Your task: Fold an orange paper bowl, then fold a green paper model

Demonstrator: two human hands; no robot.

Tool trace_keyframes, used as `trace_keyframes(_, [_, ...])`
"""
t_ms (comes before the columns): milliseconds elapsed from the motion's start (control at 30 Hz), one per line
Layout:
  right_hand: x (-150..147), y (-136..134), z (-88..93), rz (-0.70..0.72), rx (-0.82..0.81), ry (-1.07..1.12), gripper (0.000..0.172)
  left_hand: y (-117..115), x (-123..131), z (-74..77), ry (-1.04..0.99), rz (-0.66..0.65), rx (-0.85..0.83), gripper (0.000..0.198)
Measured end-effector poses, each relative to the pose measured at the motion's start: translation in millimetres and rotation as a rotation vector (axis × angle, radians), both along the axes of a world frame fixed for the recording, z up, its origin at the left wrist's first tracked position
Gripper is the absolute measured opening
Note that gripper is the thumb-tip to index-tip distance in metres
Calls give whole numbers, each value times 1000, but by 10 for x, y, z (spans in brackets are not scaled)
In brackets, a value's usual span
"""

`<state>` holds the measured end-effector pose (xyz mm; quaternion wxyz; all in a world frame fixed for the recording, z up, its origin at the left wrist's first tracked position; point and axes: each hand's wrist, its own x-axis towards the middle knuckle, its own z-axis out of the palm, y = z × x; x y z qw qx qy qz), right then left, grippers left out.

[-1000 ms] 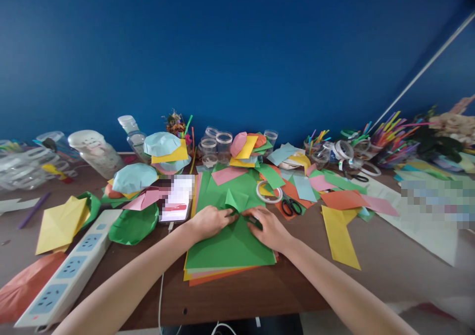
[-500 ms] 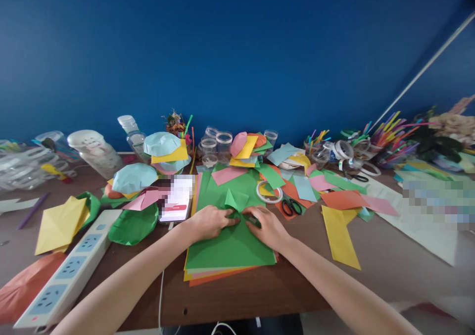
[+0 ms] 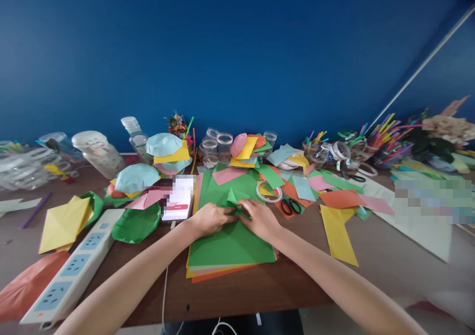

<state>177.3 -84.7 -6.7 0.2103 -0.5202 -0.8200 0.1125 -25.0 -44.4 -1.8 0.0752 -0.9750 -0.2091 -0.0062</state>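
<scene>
A small folded piece of green paper (image 3: 234, 196) stands over a stack of coloured sheets (image 3: 232, 248), whose top sheet is also green. My left hand (image 3: 213, 219) grips the folded paper from the left, its fingers curled at the lower edge. From the right, my right hand (image 3: 260, 218) pinches the same paper between thumb and fingers. Both hands rest low over the stack, fingertips nearly meeting. The paper's lower part is hidden behind the fingers, while a pointed flap sticks up above them.
Left of the stack lie a lit phone (image 3: 178, 199), a green paper bowl shape (image 3: 137, 223) and a white power strip (image 3: 74, 268). To the right are a tape roll (image 3: 269, 200), black-handled scissors (image 3: 290, 205) and coloured paper scraps (image 3: 337, 233). Clear jars (image 3: 224, 147) stand by the blue wall.
My right hand's fingers have moved up and inward, closing more tightly on the folded green paper. The left hand has shifted slightly upward. The camera view has turned a little.
</scene>
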Motion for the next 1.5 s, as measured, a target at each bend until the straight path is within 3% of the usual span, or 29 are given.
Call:
trace_keyframes(200, [-36, 13, 3, -56, 5, 18, 33, -14, 9, -69, -88, -24, 55, 37])
trace_keyframes(667, [77, 208, -139, -75, -324, 577, 31, -42, 50, -89, -59, -76, 40, 39])
trace_keyframes(1000, [50, 108, -135, -105, -141, 370, 36, -68, 86, -49, -35, -51, 34, 37])
trace_keyframes(1233, [64, -126, -95, -84, 118, 107, 32, -67, 84, -66, -75, -76, 26, 36])
trace_keyframes(1367, [76, -209, -44, -36, 193, -1, 24, -63, 50, -63, -252, -102, 31, 30])
trace_keyframes(1500, [126, -201, -32, -29, 250, 3, 18, -33, 65, -11, -547, 18, 28, 26])
